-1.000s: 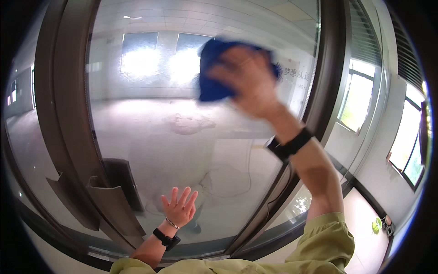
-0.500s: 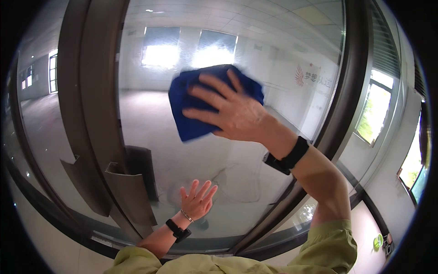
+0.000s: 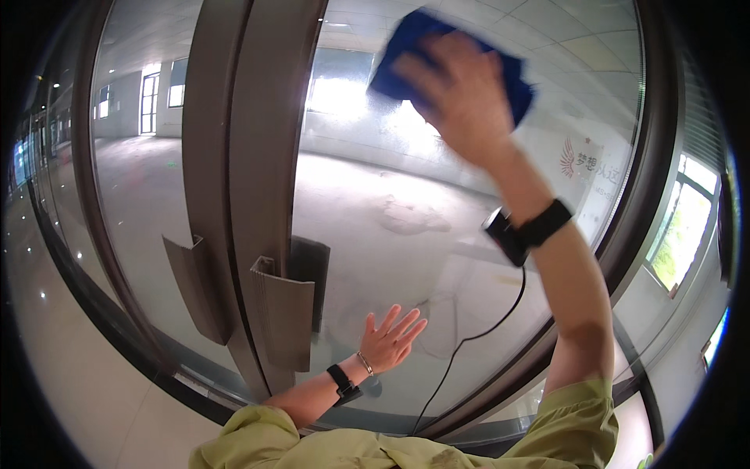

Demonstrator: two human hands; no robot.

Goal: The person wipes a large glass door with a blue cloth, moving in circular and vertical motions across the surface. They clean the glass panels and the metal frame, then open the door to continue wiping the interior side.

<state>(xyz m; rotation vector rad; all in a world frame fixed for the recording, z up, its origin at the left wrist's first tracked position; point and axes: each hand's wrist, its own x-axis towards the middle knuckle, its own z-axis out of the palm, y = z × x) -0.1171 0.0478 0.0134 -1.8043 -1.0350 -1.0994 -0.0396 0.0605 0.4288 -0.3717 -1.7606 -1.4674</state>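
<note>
My right hand (image 3: 466, 98) presses a dark blue cloth (image 3: 408, 35) against the upper part of a glass door pane (image 3: 351, 227). The fingers are spread over the cloth and blurred by motion. Lower down, my left hand (image 3: 388, 342) is open against the same pane, fingers stretched out, with nothing in it. A black band with a small device (image 3: 509, 236) sits on my right wrist, and a thin black cable (image 3: 461, 344) hangs down from it. The left wrist has a black band (image 3: 341, 381) and a bracelet.
Brown door frames (image 3: 269, 109) stand left of the pane. Two long brown pull handles (image 3: 283, 320) stick out from them near my left hand. A dark frame post (image 3: 664, 102) bounds the pane on the right. Through the glass shows a room with bright windows (image 3: 337, 86).
My right hand and the cloth have moved up across the glass, and the arm is straighter. The view has shifted, so the door frames appear farther right. My left hand stays open on the pane.
</note>
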